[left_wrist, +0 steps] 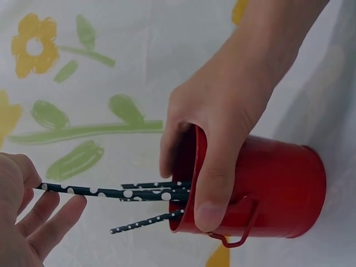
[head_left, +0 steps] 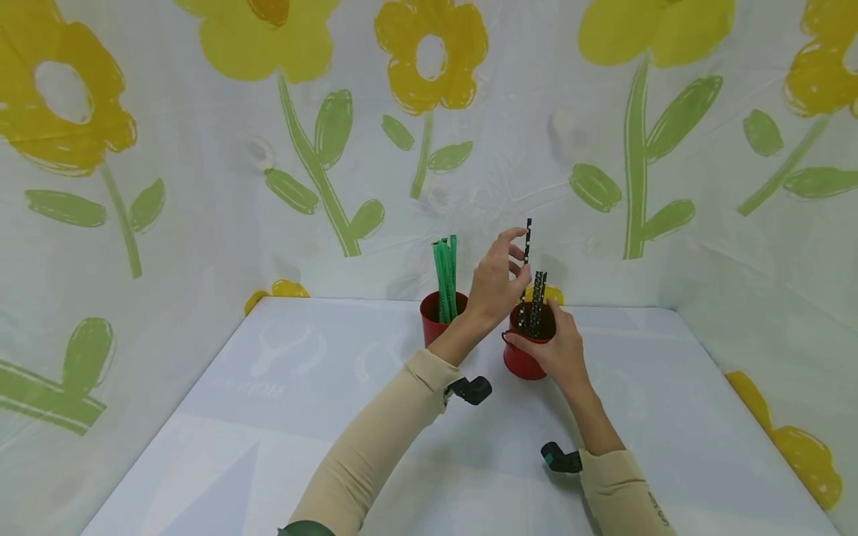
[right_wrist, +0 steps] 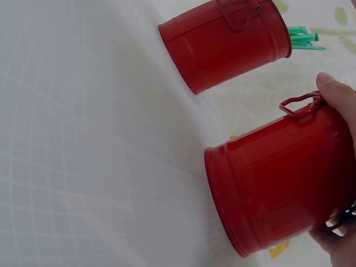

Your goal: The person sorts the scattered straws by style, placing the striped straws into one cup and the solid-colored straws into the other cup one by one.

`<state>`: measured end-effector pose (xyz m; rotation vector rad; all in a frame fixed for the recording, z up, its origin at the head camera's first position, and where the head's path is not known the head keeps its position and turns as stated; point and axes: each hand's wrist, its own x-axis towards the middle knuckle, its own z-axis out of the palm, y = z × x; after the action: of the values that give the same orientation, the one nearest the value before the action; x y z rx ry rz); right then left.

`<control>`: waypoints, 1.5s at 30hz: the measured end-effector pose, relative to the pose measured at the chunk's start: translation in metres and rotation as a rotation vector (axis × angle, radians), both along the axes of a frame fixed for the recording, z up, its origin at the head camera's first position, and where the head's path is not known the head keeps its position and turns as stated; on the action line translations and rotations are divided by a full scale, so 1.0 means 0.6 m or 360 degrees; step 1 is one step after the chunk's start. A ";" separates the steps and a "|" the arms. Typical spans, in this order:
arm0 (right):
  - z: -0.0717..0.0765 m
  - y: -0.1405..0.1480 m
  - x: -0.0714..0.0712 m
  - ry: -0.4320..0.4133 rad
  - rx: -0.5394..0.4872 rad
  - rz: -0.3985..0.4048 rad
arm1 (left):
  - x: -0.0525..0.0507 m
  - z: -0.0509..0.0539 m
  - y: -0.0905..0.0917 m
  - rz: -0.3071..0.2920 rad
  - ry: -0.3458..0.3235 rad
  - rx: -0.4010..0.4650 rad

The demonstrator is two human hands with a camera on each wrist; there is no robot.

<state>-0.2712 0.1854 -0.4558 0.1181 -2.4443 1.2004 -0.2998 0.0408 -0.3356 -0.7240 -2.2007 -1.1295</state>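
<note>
A black paper straw with white dots (head_left: 527, 242) is pinched near its upper end by my left hand (head_left: 492, 283). Its lower end reaches into a red metal bucket (head_left: 523, 365), as the left wrist view also shows. Several more black dotted straws (head_left: 539, 289) lean inside that bucket. My right hand (head_left: 565, 348) grips the bucket around its rim, thumb on the near side and fingers across the mouth. In the right wrist view the bucket's base (right_wrist: 228, 203) appears at the white tabletop. The straws' lower ends are hidden inside.
To the left stands a second red bucket (head_left: 432, 333) holding several green straws (head_left: 445, 279). Behind the table (head_left: 322, 372) hangs a white curtain (head_left: 516, 149) printed with yellow flowers, which also encloses both sides. Each wrist carries a small black camera mount (head_left: 474, 390).
</note>
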 end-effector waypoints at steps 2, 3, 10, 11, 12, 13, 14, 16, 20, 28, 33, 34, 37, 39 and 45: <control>-0.002 0.001 -0.001 -0.0005 0.0003 -0.0004 | 0.000 -0.002 0.001 -0.0007 -0.0006 -0.0003; -0.003 0.002 -0.001 -0.0008 0.0002 -0.0006 | 0.001 -0.004 0.002 -0.0013 -0.0012 -0.0006; -0.007 0.006 -0.002 -0.0002 0.0013 -0.0012 | -0.001 -0.014 0.005 -0.0007 -0.0053 -0.0027; -0.008 0.007 -0.003 0.0004 0.0017 -0.0011 | -0.002 -0.015 0.005 -0.0006 -0.0052 -0.0026; -0.008 0.007 -0.003 0.0011 0.0018 -0.0010 | -0.002 -0.016 0.005 -0.0009 -0.0053 -0.0023; -0.008 0.007 -0.004 0.0018 0.0024 -0.0011 | -0.003 -0.017 0.005 -0.0016 -0.0057 -0.0020; -0.008 0.007 -0.004 0.0022 0.0025 -0.0013 | -0.003 -0.017 0.005 -0.0021 -0.0063 -0.0020; -0.009 0.007 -0.004 0.0029 0.0027 -0.0015 | -0.004 -0.019 0.005 -0.0029 -0.0077 -0.0029; -0.010 0.006 -0.006 0.0034 0.0023 -0.0008 | -0.006 -0.019 0.003 -0.0029 -0.0103 -0.0046; -0.013 0.010 -0.006 -0.0009 0.0026 -0.0042 | -0.008 -0.027 -0.001 -0.0019 -0.0105 -0.0072; -0.013 0.014 -0.006 -0.0008 0.0028 -0.0043 | -0.010 -0.029 -0.004 -0.0018 -0.0103 -0.0060; -0.013 0.015 -0.007 -0.0006 0.0024 -0.0045 | -0.011 -0.029 -0.005 -0.0017 -0.0101 -0.0055; -0.011 0.017 -0.008 0.0013 0.0023 -0.0046 | -0.010 -0.027 -0.006 -0.0018 -0.0101 -0.0043; -0.010 0.017 -0.008 0.0022 0.0024 -0.0049 | -0.009 -0.026 -0.008 -0.0011 -0.0096 -0.0041; -0.009 0.016 -0.007 -0.0009 0.0020 -0.0054 | -0.009 -0.027 -0.016 -0.0009 -0.0062 -0.0011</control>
<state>-0.2751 0.1949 -0.4614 0.0765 -2.4492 1.1728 -0.3053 0.0313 -0.3520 -0.7173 -2.2372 -1.1480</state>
